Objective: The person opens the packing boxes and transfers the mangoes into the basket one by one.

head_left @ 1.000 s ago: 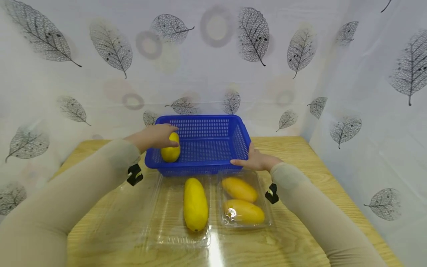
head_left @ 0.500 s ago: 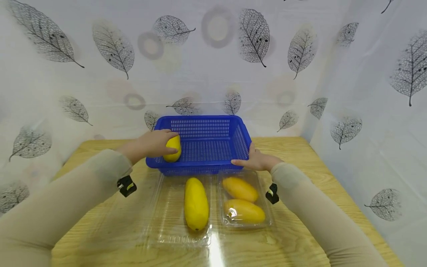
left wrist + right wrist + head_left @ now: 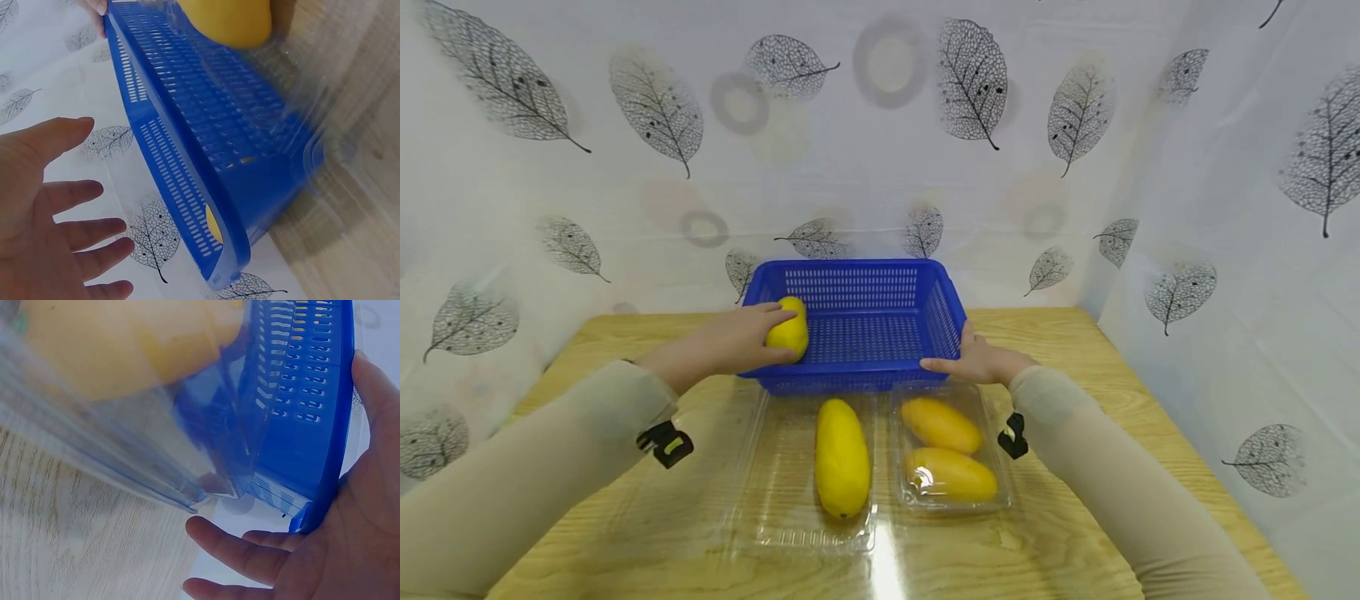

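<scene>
A blue plastic basket (image 3: 880, 367) with slotted walls stands at the back of the table. Inside its left end rests a plump yellow fruit (image 3: 790, 333), kind unclear. My left hand (image 3: 737, 337) hovers at that end, partly overlapping the fruit in the head view. Spread apart in the left wrist view, the left hand's fingers (image 3: 84, 234) hold nothing. My right hand (image 3: 981, 358) holds the basket's front right corner, thumb over the rim and fingers along the outer side.
In front of the basket, a long yellow fruit (image 3: 842, 458) lies in a clear plastic tray (image 3: 775, 500). Right of it sits a clear container (image 3: 1000, 492) with two orange-yellow mangoes (image 3: 951, 475). A leaf-patterned white curtain (image 3: 880, 167) hangs behind the wooden table (image 3: 1075, 350).
My left hand has drawn back leftward and toward me, showing more of the fruit in the basket. The right hand has stayed at its corner.
</scene>
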`<state>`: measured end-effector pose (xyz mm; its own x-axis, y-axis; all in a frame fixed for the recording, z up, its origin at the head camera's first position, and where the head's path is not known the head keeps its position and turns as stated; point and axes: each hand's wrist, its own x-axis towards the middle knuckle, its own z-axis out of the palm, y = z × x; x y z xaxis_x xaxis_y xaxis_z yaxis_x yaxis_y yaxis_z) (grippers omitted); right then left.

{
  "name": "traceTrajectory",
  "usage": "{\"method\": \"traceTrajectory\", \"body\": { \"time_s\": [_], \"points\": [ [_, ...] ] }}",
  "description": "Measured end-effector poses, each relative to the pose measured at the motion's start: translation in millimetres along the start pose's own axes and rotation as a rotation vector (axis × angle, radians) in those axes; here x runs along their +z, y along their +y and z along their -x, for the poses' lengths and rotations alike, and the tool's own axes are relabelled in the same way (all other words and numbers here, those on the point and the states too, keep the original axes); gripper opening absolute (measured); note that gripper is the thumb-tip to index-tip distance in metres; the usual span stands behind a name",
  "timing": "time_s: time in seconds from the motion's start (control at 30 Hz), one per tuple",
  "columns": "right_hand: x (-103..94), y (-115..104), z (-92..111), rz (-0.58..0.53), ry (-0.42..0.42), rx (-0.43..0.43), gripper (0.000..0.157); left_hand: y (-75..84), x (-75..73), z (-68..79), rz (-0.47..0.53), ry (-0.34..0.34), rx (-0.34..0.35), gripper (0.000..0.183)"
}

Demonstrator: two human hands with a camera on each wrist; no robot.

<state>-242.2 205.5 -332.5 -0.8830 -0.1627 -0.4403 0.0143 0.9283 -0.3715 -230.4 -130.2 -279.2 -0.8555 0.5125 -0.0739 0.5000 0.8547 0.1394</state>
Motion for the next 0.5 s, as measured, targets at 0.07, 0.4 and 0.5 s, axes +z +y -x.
{"method": "traceTrajectory", "body": {
  "time_s": [0.07, 0.4, 0.5],
  "points": [
    [0.3, -0.1, -0.7, -0.001, 0.0, -0.005, 0.12, -0.7, 0.1, 2.6, 0.002, 0.016, 0.009, 0.069],
    [0.7, -0.9, 0.6, -0.041, -0.029, 0.003, 0.119, 10.2, -1.8, 16.5, 0.003, 0.031, 0.049, 0.062],
    [1.3, -0.1, 0.2, -0.05, -0.034, 0.007, 0.12, 16.1, -1.3, 19.9, 0.017, 0.011, 0.05, 0.062]
  ]
}}
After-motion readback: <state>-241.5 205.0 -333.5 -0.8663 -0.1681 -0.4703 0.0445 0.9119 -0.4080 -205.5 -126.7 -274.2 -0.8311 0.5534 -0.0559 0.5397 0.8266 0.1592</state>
